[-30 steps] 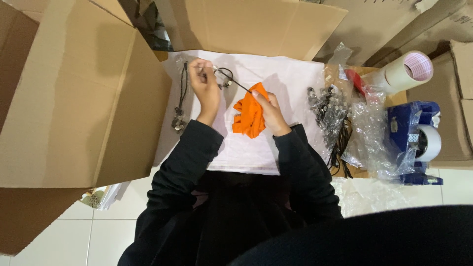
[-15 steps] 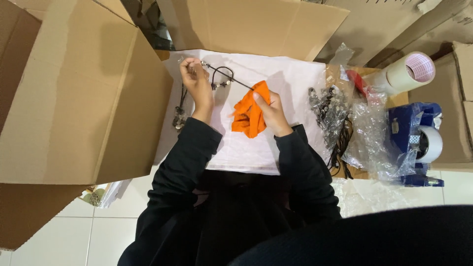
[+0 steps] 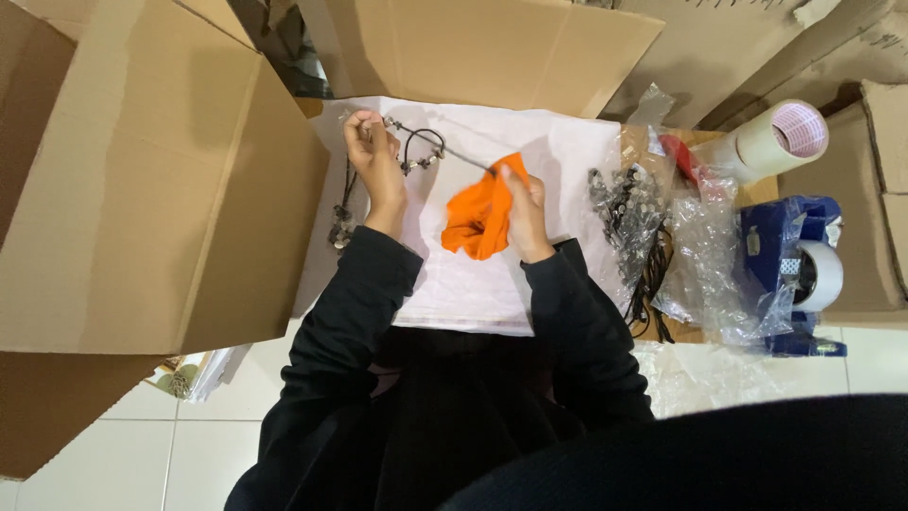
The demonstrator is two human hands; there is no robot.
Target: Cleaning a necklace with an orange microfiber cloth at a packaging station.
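My left hand point(image 3: 374, 161) pinches one end of a dark cord necklace point(image 3: 423, 149) strung with small metal beads, held taut above a white sheet point(image 3: 558, 151). My right hand point(image 3: 522, 208) grips an orange cloth point(image 3: 476, 220) bunched around the cord's other end. The cord runs straight between the two hands, with a loop hanging near the left one. Both sleeves are black.
A large open cardboard box point(image 3: 142, 189) stands left. More beaded necklaces lie at the sheet's left edge point(image 3: 340, 222) and in a pile on the right point(image 3: 629, 213). Clear plastic bags point(image 3: 714, 255), a tape roll point(image 3: 780, 137) and a blue tape dispenser point(image 3: 794, 270) are right.
Both hands have lifted slightly away from me. The orange cloth slid along the cord, and the cord's loop now hangs nearer the left hand.
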